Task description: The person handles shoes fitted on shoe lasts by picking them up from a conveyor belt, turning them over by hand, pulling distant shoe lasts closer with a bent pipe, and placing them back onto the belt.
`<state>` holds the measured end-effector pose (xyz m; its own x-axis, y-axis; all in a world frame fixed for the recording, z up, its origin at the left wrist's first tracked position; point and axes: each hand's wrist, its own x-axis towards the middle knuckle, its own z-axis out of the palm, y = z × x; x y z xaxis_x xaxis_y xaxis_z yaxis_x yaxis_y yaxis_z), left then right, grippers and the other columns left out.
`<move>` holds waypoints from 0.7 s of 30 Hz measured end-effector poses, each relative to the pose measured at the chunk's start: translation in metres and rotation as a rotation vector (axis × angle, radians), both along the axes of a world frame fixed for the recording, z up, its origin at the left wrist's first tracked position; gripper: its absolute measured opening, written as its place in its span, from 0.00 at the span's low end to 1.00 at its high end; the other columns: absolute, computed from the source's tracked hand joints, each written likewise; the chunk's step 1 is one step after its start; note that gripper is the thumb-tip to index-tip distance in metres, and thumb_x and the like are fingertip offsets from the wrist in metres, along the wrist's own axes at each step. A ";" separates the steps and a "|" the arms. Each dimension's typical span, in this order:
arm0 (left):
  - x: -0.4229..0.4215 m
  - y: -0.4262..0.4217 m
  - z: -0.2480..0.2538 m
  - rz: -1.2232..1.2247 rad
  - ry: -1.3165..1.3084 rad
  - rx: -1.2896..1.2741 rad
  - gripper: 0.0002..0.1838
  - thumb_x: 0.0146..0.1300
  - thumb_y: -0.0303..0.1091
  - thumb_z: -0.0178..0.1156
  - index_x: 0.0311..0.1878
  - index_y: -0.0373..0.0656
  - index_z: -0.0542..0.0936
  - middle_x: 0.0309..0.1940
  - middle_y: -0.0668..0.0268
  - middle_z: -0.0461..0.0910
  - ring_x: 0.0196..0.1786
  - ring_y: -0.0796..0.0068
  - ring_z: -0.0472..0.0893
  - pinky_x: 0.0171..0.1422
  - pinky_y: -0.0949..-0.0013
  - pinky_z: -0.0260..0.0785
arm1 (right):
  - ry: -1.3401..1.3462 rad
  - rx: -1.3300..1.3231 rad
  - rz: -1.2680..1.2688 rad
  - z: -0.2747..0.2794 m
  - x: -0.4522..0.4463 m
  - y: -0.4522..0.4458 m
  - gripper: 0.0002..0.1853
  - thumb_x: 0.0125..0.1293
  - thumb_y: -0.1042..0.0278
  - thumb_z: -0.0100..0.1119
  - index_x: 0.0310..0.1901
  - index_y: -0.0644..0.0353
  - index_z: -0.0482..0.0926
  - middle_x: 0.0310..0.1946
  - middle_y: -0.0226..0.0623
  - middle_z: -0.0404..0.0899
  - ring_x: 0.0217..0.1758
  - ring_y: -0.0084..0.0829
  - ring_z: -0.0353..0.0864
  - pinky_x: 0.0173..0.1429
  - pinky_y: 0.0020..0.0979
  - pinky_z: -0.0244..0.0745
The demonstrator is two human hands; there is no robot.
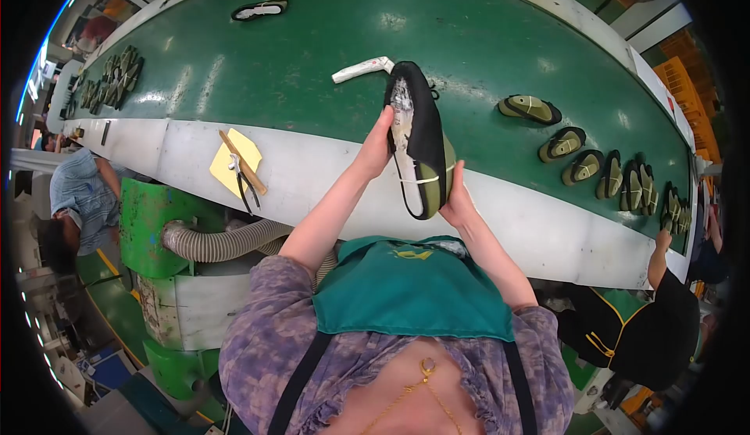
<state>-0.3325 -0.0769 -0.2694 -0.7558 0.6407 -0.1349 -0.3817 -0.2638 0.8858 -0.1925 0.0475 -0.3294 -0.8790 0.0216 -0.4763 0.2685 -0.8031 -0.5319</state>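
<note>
A black and olive-green shoe upper on a last (431,126) is held up over the edge of the green work surface, its pale sole side partly facing me. A thin light cord crosses its lower end. My left hand (376,147) is closed on its left side. My right hand (459,200) grips the lower right side, with some fingers hidden behind it. Just beyond the shoe's top is a bent, white-wrapped object (362,70); its right end meets the shoe's outline, and I cannot tell whether they touch.
Pincers (239,177) and a wooden-handled tool (242,163) lie on yellow paper (221,171) at left. Several green shoes (562,144) line the right side; another shoe (259,9) lies far off. A ribbed hose (211,243) runs below the white ledge (312,165). Co-workers are on both sides.
</note>
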 end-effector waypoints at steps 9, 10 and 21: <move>0.068 -0.007 -0.029 0.111 0.021 -0.092 0.44 0.68 0.70 0.17 0.73 0.45 0.54 0.68 0.62 0.63 0.70 0.64 0.65 0.74 0.58 0.54 | 0.311 0.896 -0.138 0.001 0.036 0.004 0.19 0.70 0.67 0.51 0.59 0.62 0.66 0.53 0.36 0.73 0.58 0.26 0.71 0.62 0.29 0.67; 0.062 -0.006 -0.037 0.093 -0.005 -0.053 0.48 0.64 0.75 0.16 0.71 0.45 0.58 0.64 0.58 0.69 0.65 0.63 0.70 0.71 0.58 0.61 | 0.308 0.924 -0.143 0.004 0.039 -0.004 0.19 0.67 0.70 0.54 0.58 0.62 0.67 0.54 0.37 0.73 0.59 0.27 0.71 0.62 0.30 0.67; 0.039 -0.034 -0.026 -0.258 0.052 0.085 0.67 0.44 0.90 0.18 0.73 0.41 0.57 0.56 0.50 0.74 0.47 0.64 0.79 0.50 0.60 0.76 | 0.639 1.101 0.151 0.037 0.048 -0.016 0.27 0.54 0.74 0.71 0.56 0.58 0.71 0.61 0.43 0.65 0.65 0.39 0.70 0.62 0.37 0.76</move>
